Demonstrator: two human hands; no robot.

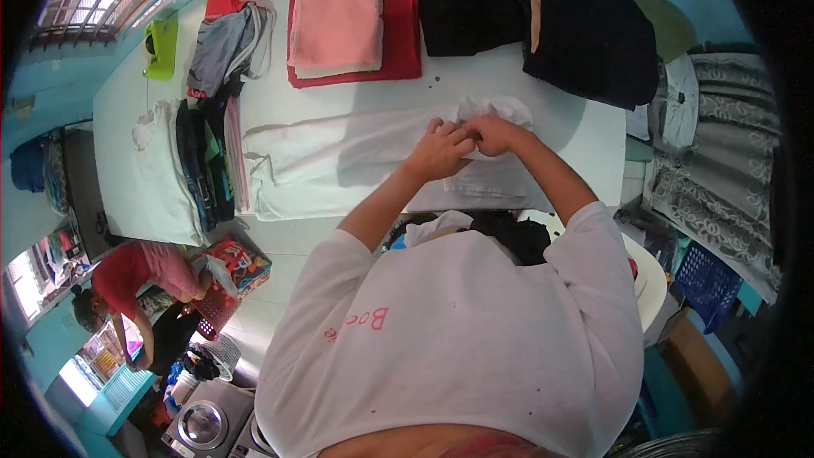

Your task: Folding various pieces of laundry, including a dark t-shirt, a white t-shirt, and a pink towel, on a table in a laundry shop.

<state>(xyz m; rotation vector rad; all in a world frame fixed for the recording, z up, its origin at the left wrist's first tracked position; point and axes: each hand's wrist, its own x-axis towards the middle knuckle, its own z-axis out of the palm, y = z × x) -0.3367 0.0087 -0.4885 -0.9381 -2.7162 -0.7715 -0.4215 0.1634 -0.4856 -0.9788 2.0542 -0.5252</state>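
A long white garment (305,157) lies stretched sideways across the white table in front of me; its exact kind is hard to make out. At its right part, the fabric is bunched up under my fingers. My left hand (443,150) has its fingers curled on the cloth. Right beside it, almost touching, my right hand (495,134) pinches the same bunched cloth. The fingertips are partly hidden by the knuckles and the folds.
Behind the garment stand a pink folded towel (335,13) on a red cloth (404,25), and black folded clothes (591,34). Folded clothes (203,157) and a white pile (157,182) lie at left. A person in red (127,280) bends over at lower left, near a washing machine (206,422).
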